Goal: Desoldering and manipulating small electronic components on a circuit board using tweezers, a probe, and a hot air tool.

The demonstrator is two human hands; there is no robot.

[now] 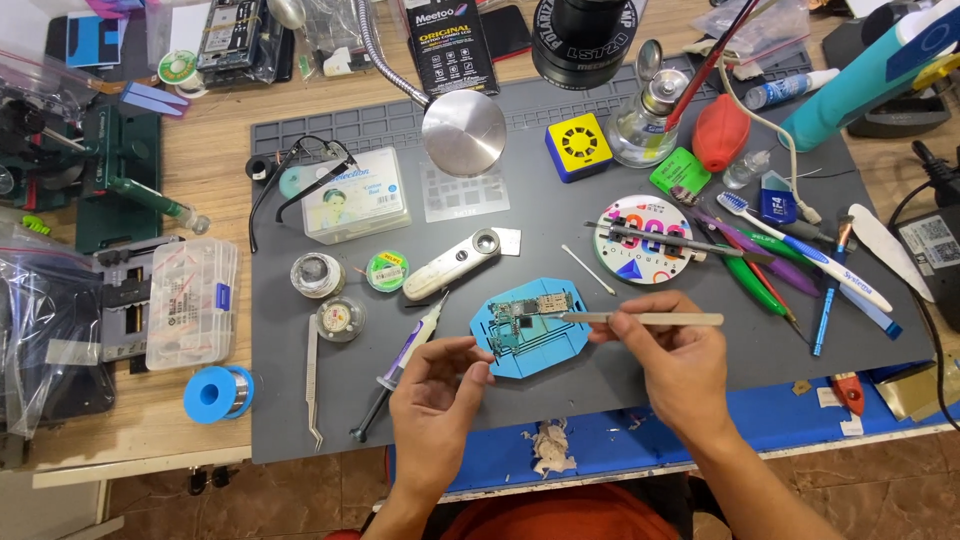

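Bench viewed from above. The right hand (678,365) pinches a pair of pale tweezers (645,319) between thumb and forefinger, fingers closed on the shaft, tips pointing toward nine o'clock and resting at the edge of a green circuit board (527,308). The board lies in a blue holder (530,330) at the centre of the grey work mat (600,385). The left hand (435,395), at seven o'clock from the holder, is loosely curled and holds nothing, its fingertips touching the holder's near edge. A purple-tipped syringe (405,355) lies just beside it at nine o'clock.
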